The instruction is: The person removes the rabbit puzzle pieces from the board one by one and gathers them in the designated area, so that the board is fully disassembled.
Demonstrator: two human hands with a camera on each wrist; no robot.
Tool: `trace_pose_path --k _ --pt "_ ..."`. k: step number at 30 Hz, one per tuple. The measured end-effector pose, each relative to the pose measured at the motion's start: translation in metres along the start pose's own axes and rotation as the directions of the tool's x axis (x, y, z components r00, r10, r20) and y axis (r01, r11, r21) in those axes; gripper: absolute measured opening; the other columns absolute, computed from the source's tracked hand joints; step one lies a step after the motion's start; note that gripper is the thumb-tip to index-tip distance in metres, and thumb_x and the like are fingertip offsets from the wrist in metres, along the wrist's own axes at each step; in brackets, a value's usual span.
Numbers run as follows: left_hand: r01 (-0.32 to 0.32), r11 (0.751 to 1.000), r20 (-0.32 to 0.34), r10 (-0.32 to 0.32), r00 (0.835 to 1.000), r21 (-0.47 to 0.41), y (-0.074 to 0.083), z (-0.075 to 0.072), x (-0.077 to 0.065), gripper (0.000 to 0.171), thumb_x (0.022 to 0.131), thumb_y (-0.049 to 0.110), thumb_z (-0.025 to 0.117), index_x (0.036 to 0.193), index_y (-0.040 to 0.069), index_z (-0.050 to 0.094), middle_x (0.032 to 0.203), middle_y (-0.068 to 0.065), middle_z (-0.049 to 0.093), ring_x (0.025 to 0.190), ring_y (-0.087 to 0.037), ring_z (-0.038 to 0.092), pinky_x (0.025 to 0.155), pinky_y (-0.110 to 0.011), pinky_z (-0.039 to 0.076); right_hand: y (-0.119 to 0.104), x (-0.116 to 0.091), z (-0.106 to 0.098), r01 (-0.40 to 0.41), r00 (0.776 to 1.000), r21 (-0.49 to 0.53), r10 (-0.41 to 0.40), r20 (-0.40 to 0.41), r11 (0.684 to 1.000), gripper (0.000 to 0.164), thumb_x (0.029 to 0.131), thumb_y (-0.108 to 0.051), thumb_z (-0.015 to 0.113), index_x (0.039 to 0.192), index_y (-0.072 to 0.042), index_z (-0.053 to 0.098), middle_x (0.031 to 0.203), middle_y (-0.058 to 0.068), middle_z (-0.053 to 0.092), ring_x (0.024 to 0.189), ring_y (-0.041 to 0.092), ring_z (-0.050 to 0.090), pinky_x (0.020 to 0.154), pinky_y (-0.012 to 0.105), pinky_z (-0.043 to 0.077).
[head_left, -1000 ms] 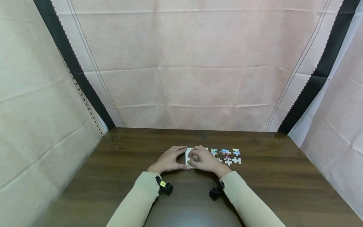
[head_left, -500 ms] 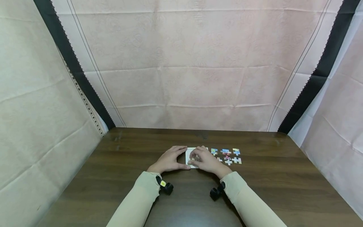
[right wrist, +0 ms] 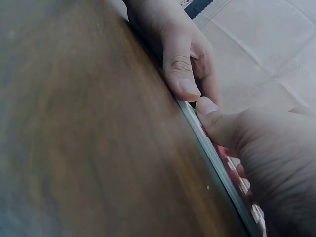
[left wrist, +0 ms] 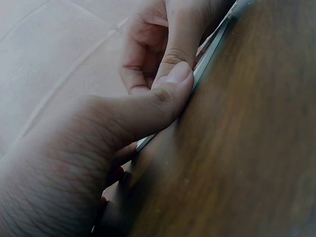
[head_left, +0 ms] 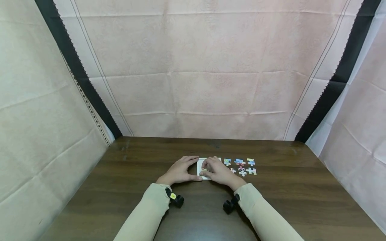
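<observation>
A white-rimmed puzzle board [head_left: 200,161] lies flat on the table, its middle mostly hidden under the hands. My left hand [head_left: 180,170] rests along its left side, fingers extended near the far corner and thumb at the near edge. Over the board, my right hand [head_left: 218,171] bends thumb and index finger toward each other around a small pale puzzle piece [head_left: 204,170], mostly covered by the fingers. In the right wrist view the two thumbs meet at the board's edge [right wrist: 212,158], and red and white printed puzzle pieces [right wrist: 234,165] show beside my right palm.
Several loose jigsaw pieces [head_left: 239,162] lie to the right of the board, just past my right hand. The brown wooden table [head_left: 144,157] ends at a pale cloth wall [head_left: 211,100] behind. Similar cloth stands at both sides.
My right fingers have shifted slightly over the board, with the index finger lifted a little and more of the board's white showing. The left hand stays in place.
</observation>
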State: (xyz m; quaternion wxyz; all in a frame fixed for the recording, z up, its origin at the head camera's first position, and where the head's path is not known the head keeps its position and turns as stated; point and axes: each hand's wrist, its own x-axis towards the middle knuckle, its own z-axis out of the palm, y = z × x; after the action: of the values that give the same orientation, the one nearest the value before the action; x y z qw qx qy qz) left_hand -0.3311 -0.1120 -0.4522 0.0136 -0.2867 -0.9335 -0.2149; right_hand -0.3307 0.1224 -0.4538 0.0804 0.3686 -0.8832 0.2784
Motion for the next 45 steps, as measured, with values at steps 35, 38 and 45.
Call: trace_pose_path --k 35,38,45 --pt "-0.002 1.0 0.005 0.002 1.0 -0.011 -0.002 0.0022 -0.0014 0.102 0.077 0.08 0.064 0.157 0.02 0.039 0.159 0.006 0.035 0.146 -0.02 0.03 0.113 -0.051 0.033 0.0027 -0.0032 -0.0011 0.17 0.985 0.016 -0.171 0.007 0.985 0.019 0.096 -0.017 0.071 0.115 -0.015 0.068 0.093 -0.008 0.059 0.069 0.002 0.053 0.065 0.024 0.05" --pt "0.003 1.0 0.006 -0.003 1.0 -0.002 -0.0025 0.0028 -0.0008 0.103 0.077 0.081 0.063 0.157 0.021 0.039 0.159 0.007 0.035 0.146 -0.019 0.03 0.113 -0.05 0.033 0.0037 -0.0039 -0.0014 0.177 0.984 0.045 -0.178 0.009 0.983 0.021 0.096 -0.014 0.071 0.116 -0.015 0.068 0.092 -0.008 0.06 0.069 0.002 0.053 0.063 0.024 0.049" --pt "-0.001 1.0 -0.005 0.001 1.0 -0.002 -0.0027 0.0027 -0.0002 0.102 0.078 0.08 0.064 0.157 0.021 0.039 0.159 0.006 0.036 0.146 -0.019 0.03 0.113 -0.051 0.034 0.0016 -0.0038 -0.004 0.132 0.991 0.097 -0.134 0.013 0.987 0.022 0.097 -0.012 0.07 0.118 -0.012 0.067 0.09 -0.009 0.062 0.069 0.005 0.055 0.063 0.026 0.05"
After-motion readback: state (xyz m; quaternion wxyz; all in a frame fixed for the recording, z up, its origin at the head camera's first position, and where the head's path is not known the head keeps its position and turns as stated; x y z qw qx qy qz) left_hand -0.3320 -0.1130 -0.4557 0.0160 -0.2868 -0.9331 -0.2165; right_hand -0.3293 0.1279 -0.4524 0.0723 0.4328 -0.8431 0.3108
